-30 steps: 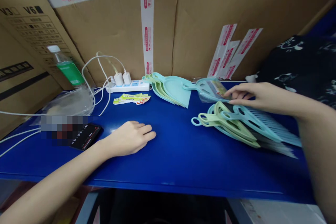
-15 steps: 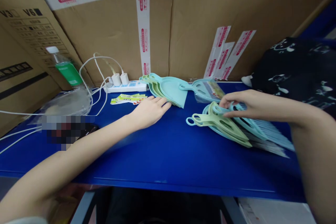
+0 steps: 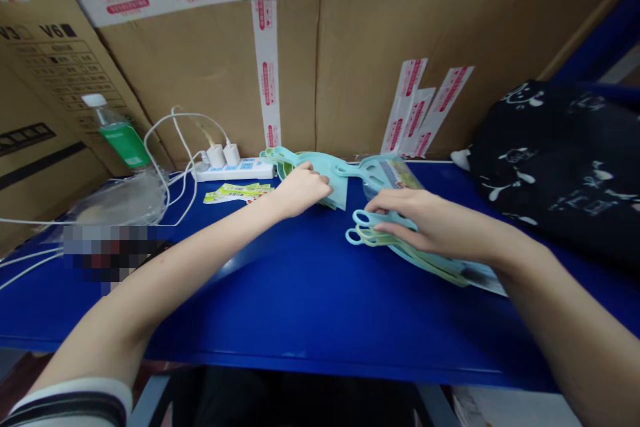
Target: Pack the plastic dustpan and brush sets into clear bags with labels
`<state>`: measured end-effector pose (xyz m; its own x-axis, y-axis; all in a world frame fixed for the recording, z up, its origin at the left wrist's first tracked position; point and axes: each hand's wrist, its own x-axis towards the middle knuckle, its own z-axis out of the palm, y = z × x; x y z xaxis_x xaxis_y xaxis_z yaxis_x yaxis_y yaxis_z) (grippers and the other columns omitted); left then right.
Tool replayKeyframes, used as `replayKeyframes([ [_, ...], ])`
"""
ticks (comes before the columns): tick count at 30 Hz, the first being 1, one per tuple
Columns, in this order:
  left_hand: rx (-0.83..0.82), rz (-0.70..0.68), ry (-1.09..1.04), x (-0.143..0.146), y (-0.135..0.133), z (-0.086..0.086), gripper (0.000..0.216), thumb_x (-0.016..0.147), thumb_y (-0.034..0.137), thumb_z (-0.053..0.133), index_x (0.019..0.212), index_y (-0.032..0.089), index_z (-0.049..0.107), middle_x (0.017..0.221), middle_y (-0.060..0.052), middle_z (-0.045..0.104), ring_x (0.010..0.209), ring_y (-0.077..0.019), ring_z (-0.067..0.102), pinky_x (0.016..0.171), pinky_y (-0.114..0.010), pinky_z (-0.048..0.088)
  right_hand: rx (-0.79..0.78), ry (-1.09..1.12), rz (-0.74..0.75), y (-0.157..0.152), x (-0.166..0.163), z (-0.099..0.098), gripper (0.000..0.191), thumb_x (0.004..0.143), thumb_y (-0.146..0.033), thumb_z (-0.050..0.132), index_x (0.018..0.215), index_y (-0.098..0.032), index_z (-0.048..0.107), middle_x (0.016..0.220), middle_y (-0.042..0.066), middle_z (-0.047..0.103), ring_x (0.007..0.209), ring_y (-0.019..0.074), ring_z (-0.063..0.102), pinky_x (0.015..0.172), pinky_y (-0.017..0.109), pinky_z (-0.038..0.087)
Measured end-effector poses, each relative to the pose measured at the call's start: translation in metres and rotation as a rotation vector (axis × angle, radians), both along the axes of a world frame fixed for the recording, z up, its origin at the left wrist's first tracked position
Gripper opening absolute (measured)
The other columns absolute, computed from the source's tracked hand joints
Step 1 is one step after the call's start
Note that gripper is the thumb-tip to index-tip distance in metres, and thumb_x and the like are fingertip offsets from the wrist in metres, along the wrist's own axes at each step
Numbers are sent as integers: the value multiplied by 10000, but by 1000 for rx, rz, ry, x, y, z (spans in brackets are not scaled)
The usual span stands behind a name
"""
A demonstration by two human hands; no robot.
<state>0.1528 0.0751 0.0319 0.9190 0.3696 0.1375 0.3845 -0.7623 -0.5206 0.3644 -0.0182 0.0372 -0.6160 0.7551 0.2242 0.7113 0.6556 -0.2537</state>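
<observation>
- nearest: the front edge of the blue table (image 3: 280,307) lies before you, with bare surface between your forearms.
- your right hand (image 3: 420,217) is over the brush stack (image 3: 430,263), right of centre. thumb and fingers close on the handle of the top blue brush (image 3: 375,219); firmness cannot be judged. green and blue ring ends show just beside it.
- your left hand (image 3: 303,190), farther back, lies over the dustpan stack (image 3: 338,190). the fingers curl downward, tips hidden; whether they grip a pan cannot be told.
- step in hand, as judged: taking up a brush on the right while reaching a dustpan on the left.
- next move, as judged: it calls for parting one piece from each nested stack, without dragging the pieces beneath.
- beyond your right hand, a bagged blue piece (image 3: 373,175) rests with its handle against the dustpans; take care not to catch it.
- back left: sachets (image 3: 235,193), then a power strip (image 3: 255,169) with plugs and cables.
- farthest: taped cardboard (image 3: 200,67) stands behind everything.
</observation>
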Motion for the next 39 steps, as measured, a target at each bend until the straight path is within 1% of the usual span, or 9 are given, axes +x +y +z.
replayKeyframes([
  [5, 23, -28, -27, -7, -4, 4, 216, 887, 87, 556, 720, 164, 670, 663, -24, 644, 671, -171, 618, 680, -321, 404, 9, -67, 12, 2, -5, -9, 218, 877, -311, 467, 950, -223, 653, 860, 82, 681, 755, 225, 635, 665, 356, 493],
  [9, 89, -100, -73, -29, -14, 1, 182, 898, 91, 544, 789, 156, 674, 703, -34, 631, 682, -169, 588, 628, -303, 401, 10, -66, 16, 4, -6, -11, 245, 891, -320, 452, 966, -219, 663, 868, 87, 677, 767, 234, 634, 673, 370, 494],
  [15, 169, -180, -106, -78, -47, -8, 244, 944, 65, 422, 912, 149, 649, 743, -29, 622, 654, -146, 548, 573, -271, 402, 38, -82, 28, 4, -10, -12, 293, 904, -336, 439, 1008, -197, 675, 878, 99, 677, 766, 242, 624, 683, 388, 497],
  [19, 180, -243, -159, -98, -71, -15, 265, 956, 40, 377, 943, 122, 628, 728, -20, 622, 631, -129, 536, 566, -263, 405, 157, -134, 31, 4, -15, -15, 289, 916, -298, 421, 985, -202, 685, 858, 94, 679, 750, 236, 618, 699, 388, 479],
  [22, 167, -260, -199, -102, -85, -22, 276, 965, 48, 362, 899, 119, 620, 697, -8, 604, 613, -124, 529, 535, -262, 392, 260, -160, 59, 3, -20, -17, 292, 930, -267, 406, 949, -203, 690, 830, 82, 675, 734, 223, 611, 695, 371, 459],
  [26, 109, -298, -216, -103, -99, -28, 283, 966, 61, 373, 832, 133, 611, 666, 4, 574, 608, -119, 523, 528, -259, 395, 402, -164, 106, 3, -31, -17, 306, 952, -218, 388, 955, -149, 687, 807, 94, 666, 711, 214, 593, 675, 346, 438],
  [32, 78, -360, -277, -103, -109, -33, 294, 963, 72, 401, 766, 133, 610, 636, 14, 540, 591, -114, 512, 506, -261, 386, 561, -210, 175, 2, -58, -18, 289, 963, -189, 407, 959, -108, 684, 771, 92, 655, 698, 209, 577, 668, 325, 418],
  [35, 45, -375, -293, -102, -112, -36, 285, 953, 70, 415, 756, 133, 612, 634, 14, 537, 589, -114, 514, 499, -263, 378, 595, -250, 205, 2, -76, -18, 256, 949, -170, 440, 927, -108, 687, 745, 83, 642, 695, 211, 574, 662, 325, 407],
  [39, -8, -408, -343, -100, -120, -40, 278, 934, 63, 435, 742, 130, 625, 621, 15, 540, 569, -114, 513, 481, -267, 362, 559, -247, 217, -2, -99, -19, 201, 929, -179, 495, 892, -119, 684, 731, 68, 630, 692, 207, 577, 652, 317, 407],
])
